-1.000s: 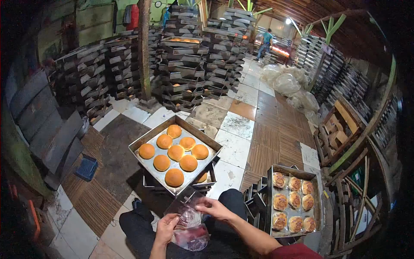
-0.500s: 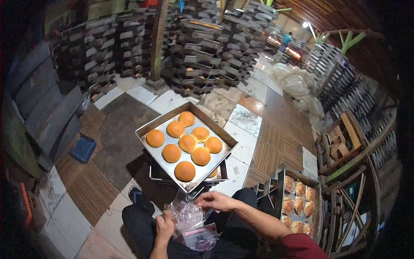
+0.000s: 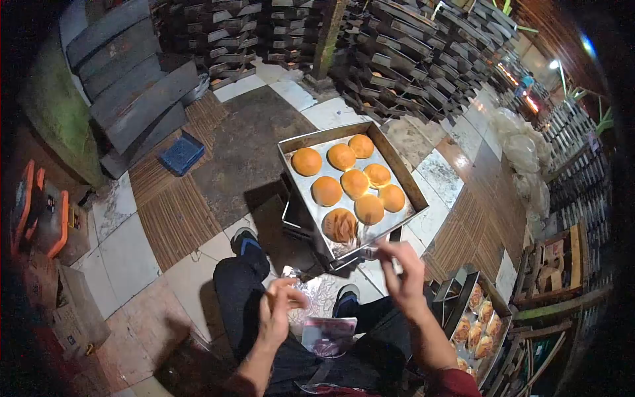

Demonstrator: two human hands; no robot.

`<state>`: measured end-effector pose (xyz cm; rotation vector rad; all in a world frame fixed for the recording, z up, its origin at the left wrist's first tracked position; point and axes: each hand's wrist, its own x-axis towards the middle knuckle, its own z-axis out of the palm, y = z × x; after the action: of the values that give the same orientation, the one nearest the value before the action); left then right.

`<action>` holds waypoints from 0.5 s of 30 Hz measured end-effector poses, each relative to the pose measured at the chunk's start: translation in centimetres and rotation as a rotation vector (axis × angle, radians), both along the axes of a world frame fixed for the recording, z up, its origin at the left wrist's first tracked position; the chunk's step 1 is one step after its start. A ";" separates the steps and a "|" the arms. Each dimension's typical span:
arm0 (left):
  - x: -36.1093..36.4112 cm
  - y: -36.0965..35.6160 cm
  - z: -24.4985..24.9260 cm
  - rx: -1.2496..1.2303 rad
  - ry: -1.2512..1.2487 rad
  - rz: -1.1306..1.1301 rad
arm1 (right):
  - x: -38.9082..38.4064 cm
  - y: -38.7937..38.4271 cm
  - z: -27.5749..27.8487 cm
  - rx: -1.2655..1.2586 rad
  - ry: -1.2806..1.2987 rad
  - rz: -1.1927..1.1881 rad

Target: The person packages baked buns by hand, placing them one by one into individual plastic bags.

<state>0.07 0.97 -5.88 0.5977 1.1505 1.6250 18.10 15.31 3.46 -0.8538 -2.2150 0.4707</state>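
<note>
Your left hand (image 3: pixel 278 309): grip loose, fingers half-bent, beside clear plastic (image 3: pixel 317 291) between your legs. Your right hand (image 3: pixel 405 271) is blurred, near the bun tray (image 3: pixel 400 162)'s closest corner; can't tell if its grip has anything. Nine buns (image 3: pixel 354 183) sit in that tray, ahead of you. Printed packet (image 3: pixel 329 334) at your lap. Second tray (image 3: pixel 501 306), streaked buns (image 3: pixel 474 334), right side.

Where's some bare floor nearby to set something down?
Between the blue tray and bun tray there's dark floor; between the bun tray and heaped plastic, brown tiles. Crowded: the side tray, filled with buns, and the space between your left hand and right hand, with packaging.
</note>
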 end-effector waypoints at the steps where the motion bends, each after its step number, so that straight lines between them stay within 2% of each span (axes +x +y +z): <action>1: 1.1 0.1 1.3 0.133 -0.154 -0.023 | -0.6 -1.5 0.6 0.078 -0.082 0.045; 3: 2.9 0.6 2.3 0.108 -0.215 -0.063 | -1.5 -4.4 -0.7 0.086 -0.176 0.152; 5: 3.5 1.3 1.8 0.241 -0.104 -0.063 | -2.4 -6.8 -1.7 0.147 -0.324 0.201; 6: 3.0 1.3 2.5 0.211 -0.198 -0.205 | -2.4 -7.4 -2.2 0.091 -0.381 0.324; 7: 2.7 1.3 2.5 0.209 -0.195 -0.206 | -2.6 -7.7 -2.0 0.044 -0.279 0.370; 9: 2.5 1.6 2.3 0.118 -0.355 -0.158 | -1.0 -5.9 -1.5 -0.063 -0.106 0.350; 10: 2.4 1.5 3.5 0.099 -0.375 -0.163 | -0.6 -4.8 -0.9 -0.019 -0.091 0.178; 11: 2.5 1.5 3.4 0.097 -0.378 -0.166 | -1.0 -4.3 -0.2 -0.057 -0.060 -0.115; 12: 2.4 1.5 3.3 0.106 -0.373 -0.245 | -1.7 -2.8 -0.7 -0.032 0.034 -0.236; 13: 2.3 1.5 3.0 0.115 -0.365 -0.324 | -1.4 -1.1 -2.1 -0.148 0.077 -0.233; 14: 2.0 1.8 2.7 0.118 -0.258 -0.314 | -0.8 0.6 -2.7 -0.466 0.138 -0.128; 15: 1.2 2.1 2.9 0.122 -0.259 -0.312 | -0.2 2.1 -2.8 -0.782 0.194 -0.015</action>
<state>1.30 3.10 -3.01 0.5918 0.7327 1.4593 17.89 17.37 0.62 -1.1447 -1.8290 1.3984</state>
